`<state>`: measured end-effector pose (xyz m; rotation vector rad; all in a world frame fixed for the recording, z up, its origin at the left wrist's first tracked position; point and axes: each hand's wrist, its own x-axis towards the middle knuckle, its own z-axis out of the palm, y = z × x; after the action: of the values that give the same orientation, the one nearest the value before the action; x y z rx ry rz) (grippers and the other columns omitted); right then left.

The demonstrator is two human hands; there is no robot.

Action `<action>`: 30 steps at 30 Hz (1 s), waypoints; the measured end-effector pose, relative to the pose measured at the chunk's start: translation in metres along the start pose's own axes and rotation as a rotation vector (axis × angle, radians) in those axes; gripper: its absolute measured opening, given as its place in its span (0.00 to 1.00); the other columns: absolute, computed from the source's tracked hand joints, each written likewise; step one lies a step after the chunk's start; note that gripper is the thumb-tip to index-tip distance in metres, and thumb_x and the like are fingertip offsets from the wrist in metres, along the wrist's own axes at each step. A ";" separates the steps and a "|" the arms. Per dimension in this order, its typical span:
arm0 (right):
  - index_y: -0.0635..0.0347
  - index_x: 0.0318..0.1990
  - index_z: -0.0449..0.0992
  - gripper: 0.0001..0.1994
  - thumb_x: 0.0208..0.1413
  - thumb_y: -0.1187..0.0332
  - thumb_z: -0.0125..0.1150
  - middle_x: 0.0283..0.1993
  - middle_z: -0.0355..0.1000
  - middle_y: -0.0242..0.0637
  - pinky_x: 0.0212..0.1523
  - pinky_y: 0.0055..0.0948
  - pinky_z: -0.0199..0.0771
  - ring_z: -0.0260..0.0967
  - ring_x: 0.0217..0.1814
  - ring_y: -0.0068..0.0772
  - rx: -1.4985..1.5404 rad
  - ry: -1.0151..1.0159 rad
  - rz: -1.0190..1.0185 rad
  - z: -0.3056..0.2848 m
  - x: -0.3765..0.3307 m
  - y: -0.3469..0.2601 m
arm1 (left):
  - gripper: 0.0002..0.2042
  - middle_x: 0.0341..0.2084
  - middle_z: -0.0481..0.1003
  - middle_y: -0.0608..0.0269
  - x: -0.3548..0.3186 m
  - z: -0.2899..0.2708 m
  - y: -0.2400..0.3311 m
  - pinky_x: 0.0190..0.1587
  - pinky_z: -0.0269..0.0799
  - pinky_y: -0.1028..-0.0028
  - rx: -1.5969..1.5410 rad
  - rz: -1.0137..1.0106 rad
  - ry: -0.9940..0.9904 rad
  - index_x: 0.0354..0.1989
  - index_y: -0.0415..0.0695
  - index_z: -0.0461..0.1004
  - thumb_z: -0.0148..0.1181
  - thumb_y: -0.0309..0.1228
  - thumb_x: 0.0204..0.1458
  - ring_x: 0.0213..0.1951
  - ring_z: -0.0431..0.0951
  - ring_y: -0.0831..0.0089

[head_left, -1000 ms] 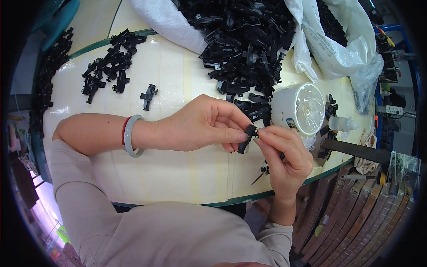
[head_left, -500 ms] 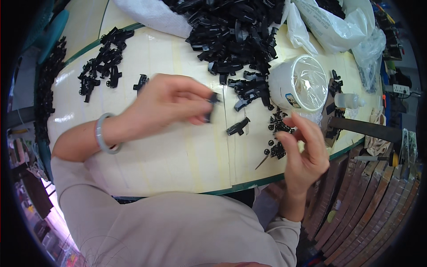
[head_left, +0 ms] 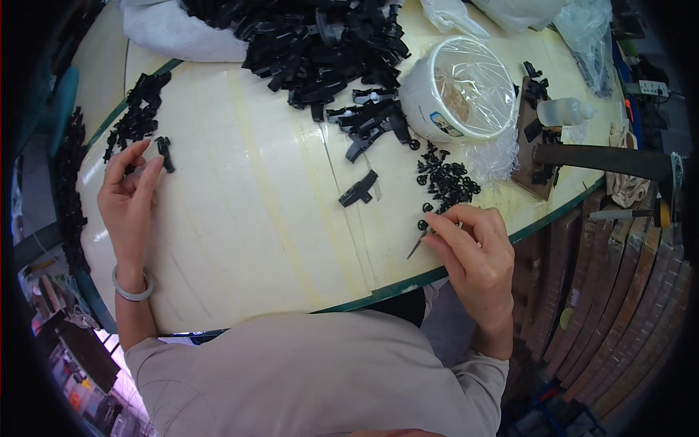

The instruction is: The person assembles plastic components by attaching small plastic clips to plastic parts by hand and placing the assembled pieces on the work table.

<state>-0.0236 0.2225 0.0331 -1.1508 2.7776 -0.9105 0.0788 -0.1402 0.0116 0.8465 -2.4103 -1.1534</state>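
My left hand [head_left: 126, 200] is at the far left of the table, fingers curled but apart, with nothing seen between them. A single black plastic part [head_left: 165, 154] lies just beside its thumb, and a cluster of similar parts [head_left: 142, 102] sits beyond its fingertips. My right hand [head_left: 477, 251] is closed in a pinch at the near edge of a heap of small black round pieces [head_left: 445, 178]. What its fingertips hold, if anything, is hidden. A thin pointed tool [head_left: 415, 249] shows just below them. Another black part [head_left: 358, 189] lies mid-table.
A large heap of black parts [head_left: 320, 51] covers the back. Right of it stands a white tub [head_left: 419, 95] with clear plastic over it. Farther right are a small clear bottle [head_left: 561, 112] and a dark metal bar [head_left: 597, 157]. Brown stacked slabs [head_left: 582, 291] stand below the table edge.
My left hand has moved left from mid-table, and the black part it held no longer shows between its fingers. My right hand has closed at the small round pieces. The whole view has shifted.
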 end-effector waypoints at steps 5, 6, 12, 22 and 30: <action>0.67 0.37 0.75 0.16 0.34 0.78 0.60 0.37 0.69 0.40 0.26 0.28 0.67 0.64 0.30 0.35 -0.236 -0.081 -0.225 0.008 -0.007 0.002 | 0.13 0.31 0.69 0.63 -0.012 0.038 0.032 0.17 0.57 0.83 0.124 0.592 -0.129 0.38 0.41 0.75 0.64 0.19 0.41 0.17 0.62 0.83; 0.68 0.37 0.74 0.16 0.34 0.80 0.57 0.38 0.69 0.42 0.26 0.27 0.66 0.64 0.29 0.35 -0.264 -0.048 -0.245 0.009 -0.010 0.003 | 0.13 0.29 0.70 0.62 -0.013 0.048 0.046 0.18 0.61 0.81 0.091 0.622 -0.278 0.37 0.41 0.75 0.66 0.21 0.41 0.18 0.65 0.80; 0.71 0.40 0.74 0.13 0.44 0.85 0.54 0.39 0.68 0.43 0.28 0.24 0.68 0.66 0.29 0.29 0.344 0.160 0.039 0.007 -0.007 0.004 | 0.17 0.26 0.69 0.60 -0.018 0.100 0.081 0.25 0.68 0.75 -0.029 0.848 -0.547 0.38 0.40 0.73 0.68 0.32 0.40 0.24 0.71 0.68; 0.73 0.44 0.69 0.09 0.56 0.79 0.50 0.46 0.63 0.45 0.39 0.25 0.75 0.70 0.38 0.30 1.509 0.292 0.391 0.020 -0.012 0.017 | 0.10 0.26 0.70 0.62 -0.019 0.116 0.084 0.29 0.70 0.73 -0.044 0.836 -0.727 0.32 0.41 0.73 0.65 0.27 0.40 0.28 0.72 0.67; 0.72 0.41 0.72 0.08 0.52 0.82 0.53 0.41 0.69 0.46 0.36 0.26 0.77 0.73 0.36 0.32 1.224 0.314 0.409 0.012 -0.003 0.015 | 0.11 0.31 0.72 0.59 -0.018 0.124 0.082 0.33 0.72 0.76 -0.382 0.689 -0.847 0.40 0.38 0.74 0.59 0.20 0.47 0.32 0.75 0.70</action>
<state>-0.0289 0.2266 0.0147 -0.2270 1.7422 -2.2723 -0.0028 -0.0156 -0.0010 -0.6954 -2.5364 -1.7637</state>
